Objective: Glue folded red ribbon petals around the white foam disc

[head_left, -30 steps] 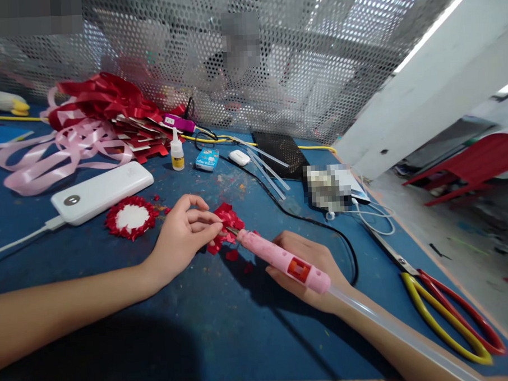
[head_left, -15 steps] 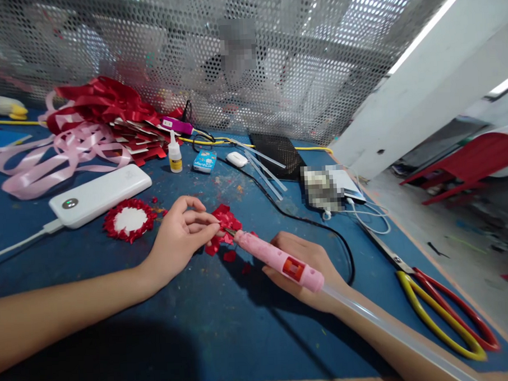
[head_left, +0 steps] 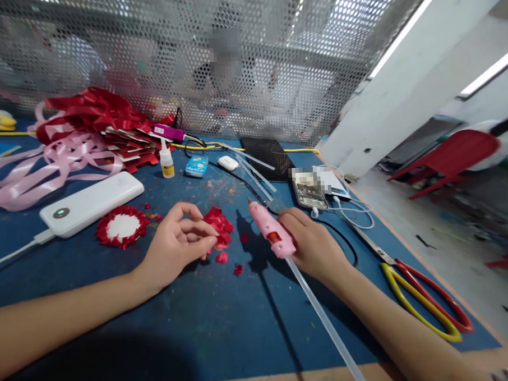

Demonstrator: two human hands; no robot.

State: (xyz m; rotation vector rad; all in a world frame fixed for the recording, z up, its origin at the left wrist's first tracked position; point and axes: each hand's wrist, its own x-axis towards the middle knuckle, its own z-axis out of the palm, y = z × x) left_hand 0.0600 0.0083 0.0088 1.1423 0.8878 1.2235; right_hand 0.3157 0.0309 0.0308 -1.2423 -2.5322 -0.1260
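My right hand (head_left: 317, 241) is wrapped round a pink hot glue gun (head_left: 272, 229), its nozzle pointing away from me and raised above the table. A long clear glue stick (head_left: 322, 314) sticks out of its back end. My left hand (head_left: 182, 238) is closed in a pinch beside a small pile of red ribbon pieces (head_left: 219, 223); whatever lies between its fingertips is too small to make out. Single red scraps (head_left: 238, 269) lie near the pile. Left of that hand, a round white disc (head_left: 123, 226) edged with red ruffled ribbon rests flat.
A white power bank (head_left: 92, 203) lies left, before heaped red and pink ribbon (head_left: 86, 116). A glue bottle (head_left: 167, 163), small blue box (head_left: 196, 166), spare glue sticks (head_left: 255, 176) and phone (head_left: 309, 191) lie farther back. Large scissors (head_left: 422, 301) lie right. Perforated metal (head_left: 147, 60) stands behind.
My right hand has drawn the glue gun away from my left fingertips, turning its nozzle up and away. My left hand stays pinched by the red pile. The whole view has shifted slightly.
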